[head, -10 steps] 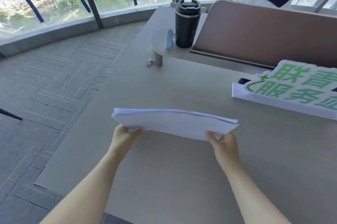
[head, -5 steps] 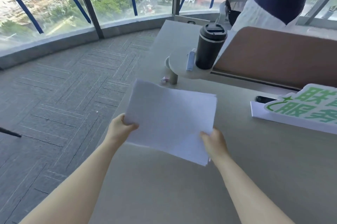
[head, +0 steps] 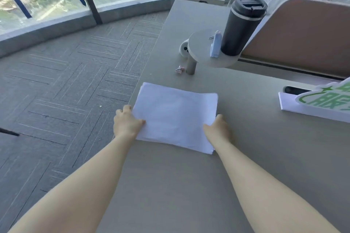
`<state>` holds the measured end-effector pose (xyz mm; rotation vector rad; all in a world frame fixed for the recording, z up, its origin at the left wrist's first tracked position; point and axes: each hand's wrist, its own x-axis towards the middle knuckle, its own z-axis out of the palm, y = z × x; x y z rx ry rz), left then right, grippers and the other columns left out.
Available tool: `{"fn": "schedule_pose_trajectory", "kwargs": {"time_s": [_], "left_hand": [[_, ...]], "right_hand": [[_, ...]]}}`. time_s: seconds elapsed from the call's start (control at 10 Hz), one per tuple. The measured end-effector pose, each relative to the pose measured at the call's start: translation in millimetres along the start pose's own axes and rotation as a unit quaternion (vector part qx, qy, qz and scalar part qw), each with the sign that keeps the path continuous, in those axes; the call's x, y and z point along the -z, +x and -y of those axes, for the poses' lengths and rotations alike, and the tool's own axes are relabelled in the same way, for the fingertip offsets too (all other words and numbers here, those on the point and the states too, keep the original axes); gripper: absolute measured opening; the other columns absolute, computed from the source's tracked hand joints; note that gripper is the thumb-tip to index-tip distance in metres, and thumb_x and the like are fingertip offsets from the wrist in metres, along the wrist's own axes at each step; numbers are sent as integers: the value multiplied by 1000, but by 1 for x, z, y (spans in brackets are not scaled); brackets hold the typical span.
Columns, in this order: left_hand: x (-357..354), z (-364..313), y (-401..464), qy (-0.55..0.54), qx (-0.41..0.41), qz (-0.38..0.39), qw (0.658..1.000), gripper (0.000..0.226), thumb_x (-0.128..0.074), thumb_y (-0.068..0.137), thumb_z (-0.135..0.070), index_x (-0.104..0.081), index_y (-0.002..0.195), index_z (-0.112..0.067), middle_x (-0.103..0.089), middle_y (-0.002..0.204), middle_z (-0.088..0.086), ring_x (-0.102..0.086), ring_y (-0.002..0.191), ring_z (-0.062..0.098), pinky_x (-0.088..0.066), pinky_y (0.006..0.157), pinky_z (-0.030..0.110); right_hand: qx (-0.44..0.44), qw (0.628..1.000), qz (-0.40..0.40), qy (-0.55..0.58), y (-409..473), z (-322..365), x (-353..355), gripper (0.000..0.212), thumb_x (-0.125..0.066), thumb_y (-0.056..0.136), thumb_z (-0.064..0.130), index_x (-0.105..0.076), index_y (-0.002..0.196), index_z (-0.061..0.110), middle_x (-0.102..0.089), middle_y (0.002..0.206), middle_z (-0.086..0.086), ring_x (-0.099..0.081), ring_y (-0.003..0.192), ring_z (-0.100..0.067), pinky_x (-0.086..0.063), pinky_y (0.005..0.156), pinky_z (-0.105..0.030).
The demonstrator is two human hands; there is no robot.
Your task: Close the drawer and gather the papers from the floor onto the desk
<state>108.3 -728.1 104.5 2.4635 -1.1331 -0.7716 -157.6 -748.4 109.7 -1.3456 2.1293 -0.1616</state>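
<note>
Lay flat at centre frame on the grey desk (head: 255, 157): a stack of white papers (head: 176, 117), its left edge near the desk's left edge. Gripped on the left by the left hand (head: 127, 122), thumb on top, fingers curled beneath; right hand (head: 217, 128) pressed to the right edge, grip unclear (cannot tell). Seemed nearly finished: no papers visible on the carpet (head: 66, 90) at left; drawer out of view. Read at right edge: green Chinese characters on a white sign (head: 325, 100), cropped, perhaps "服". No brand legible on the black tumbler (head: 240, 26), upper right.
</note>
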Motion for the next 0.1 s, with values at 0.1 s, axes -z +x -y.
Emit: {"fn": "schedule_pose_trajectory", "kwargs": {"time_s": [0.1], "left_hand": [[2, 2, -13, 77, -39, -62, 994, 70, -71, 76, -40, -43, 135, -16, -46, 130, 17, -43, 120, 37, -39, 96, 46]], "right_hand": [[-23, 998, -47, 16, -8, -10, 4, 37, -54, 89, 41, -37, 102, 12, -50, 77, -3, -55, 72, -31, -37, 60, -33]]}}
